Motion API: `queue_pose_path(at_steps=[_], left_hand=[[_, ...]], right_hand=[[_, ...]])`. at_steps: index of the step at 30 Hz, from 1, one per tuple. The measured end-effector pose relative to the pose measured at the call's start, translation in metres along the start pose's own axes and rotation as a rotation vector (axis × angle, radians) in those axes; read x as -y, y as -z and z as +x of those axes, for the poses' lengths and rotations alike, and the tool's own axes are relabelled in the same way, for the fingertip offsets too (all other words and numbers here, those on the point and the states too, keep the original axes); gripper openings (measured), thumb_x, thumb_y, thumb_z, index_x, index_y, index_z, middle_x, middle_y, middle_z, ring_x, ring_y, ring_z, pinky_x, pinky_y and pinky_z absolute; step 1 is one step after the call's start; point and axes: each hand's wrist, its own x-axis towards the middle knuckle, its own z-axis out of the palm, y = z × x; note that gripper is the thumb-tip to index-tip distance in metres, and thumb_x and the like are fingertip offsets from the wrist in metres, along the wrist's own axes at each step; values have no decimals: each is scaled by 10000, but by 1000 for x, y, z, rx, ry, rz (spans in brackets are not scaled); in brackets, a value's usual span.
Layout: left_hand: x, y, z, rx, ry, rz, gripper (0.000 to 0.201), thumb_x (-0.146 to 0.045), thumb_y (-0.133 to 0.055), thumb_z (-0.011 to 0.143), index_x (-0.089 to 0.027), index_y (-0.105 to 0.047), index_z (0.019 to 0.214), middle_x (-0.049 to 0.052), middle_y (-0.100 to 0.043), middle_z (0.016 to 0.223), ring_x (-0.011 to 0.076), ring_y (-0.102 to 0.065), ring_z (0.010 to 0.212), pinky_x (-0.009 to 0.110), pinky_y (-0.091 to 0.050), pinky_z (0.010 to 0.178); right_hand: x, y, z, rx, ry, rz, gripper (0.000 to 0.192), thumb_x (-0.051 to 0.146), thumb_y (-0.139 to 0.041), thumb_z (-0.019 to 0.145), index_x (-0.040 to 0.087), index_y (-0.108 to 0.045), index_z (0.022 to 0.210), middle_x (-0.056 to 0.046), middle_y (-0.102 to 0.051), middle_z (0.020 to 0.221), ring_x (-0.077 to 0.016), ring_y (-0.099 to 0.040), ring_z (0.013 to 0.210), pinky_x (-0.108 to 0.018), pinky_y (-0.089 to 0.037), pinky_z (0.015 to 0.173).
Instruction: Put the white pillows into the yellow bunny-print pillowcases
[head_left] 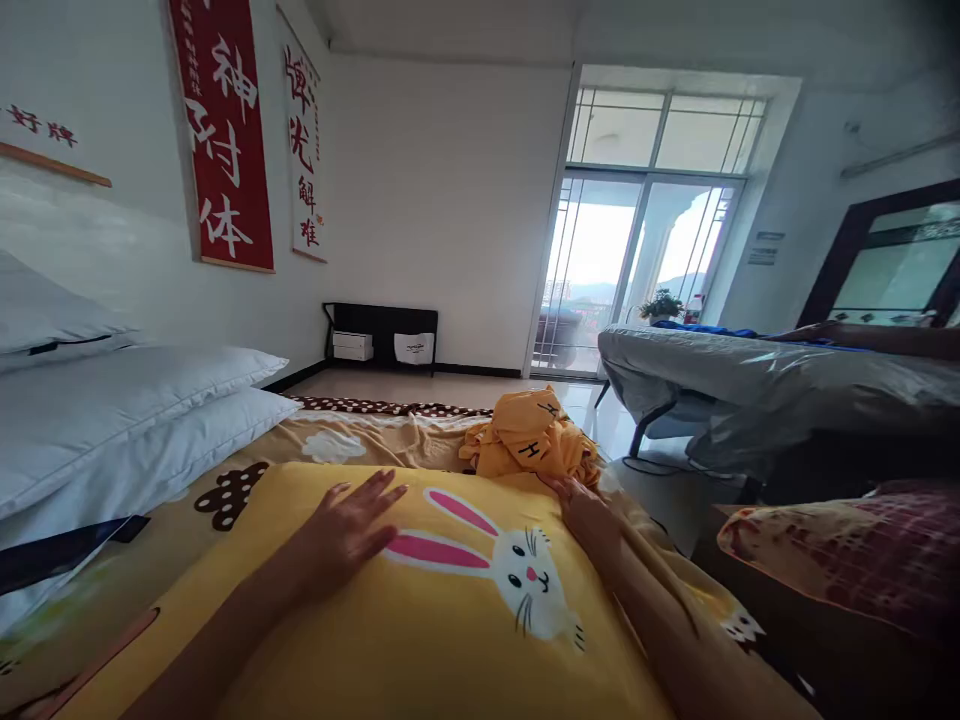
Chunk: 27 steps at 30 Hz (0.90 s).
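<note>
Both hands flat on a yellow rabbit-print cushion, on a bed.

Our left hand lies palm-down, fingers spread, gripping nothing; our right hand rests open at the far right edge. Under them: yellow cushion, soft smooth fabric, long axis running from us toward the window; its rabbit print lies sideways, ears pointing left. Just beyond: crumpled orange cloth. Left: stacked white pillows. Below all: patterned bed sheet.

We look across a home bedroom: a bed with stacked pillows at nine o'clock, balcony doors at one o'clock.
</note>
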Motion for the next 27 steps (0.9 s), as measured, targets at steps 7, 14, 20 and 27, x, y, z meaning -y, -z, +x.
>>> queue_pose_path(at_steps=[7, 14, 20, 27], left_hand=[[-20, -24, 20, 36, 56, 98, 553, -195, -216, 920, -131, -301, 1462, 95, -262, 1529, 186, -256, 1412, 430, -256, 1124], [5, -61, -3, 95, 164, 47, 722, -640, -345, 865, -249, -298, 1470, 24, -231, 1548, 311, -173, 1430, 551, -170, 1138], [1, -59, -1, 146, 191, 10, 769, -691, -311, 850, -282, -204, 1492, -20, -148, 1568, 289, -78, 1450, 571, -86, 1144], [-5, -53, -1, 187, 210, -28, 820, -753, -254, 822, -288, -185, 1493, -38, -108, 1572, 282, -29, 1454, 575, -41, 1147]], right_hand=[[147, 42, -26, 160, 460, 223, 492, 410, -359, 958, 167, -448, 1376, -84, -445, 1445, -186, -398, 1335, -347, -330, 1086], [157, -11, -83, 292, 504, 280, 478, 377, -364, 956, 297, -373, 1427, -31, -280, 1536, -169, -187, 1428, -446, -160, 1156], [114, -14, -76, 316, 308, 90, 533, 354, -378, 936, 320, -299, 1462, -38, -198, 1559, -189, -136, 1438, -468, -137, 1154], [70, -28, -85, 309, 192, -9, 565, 365, -349, 933, 323, -230, 1484, -19, -163, 1570, -216, -99, 1441, -489, -143, 1149]])
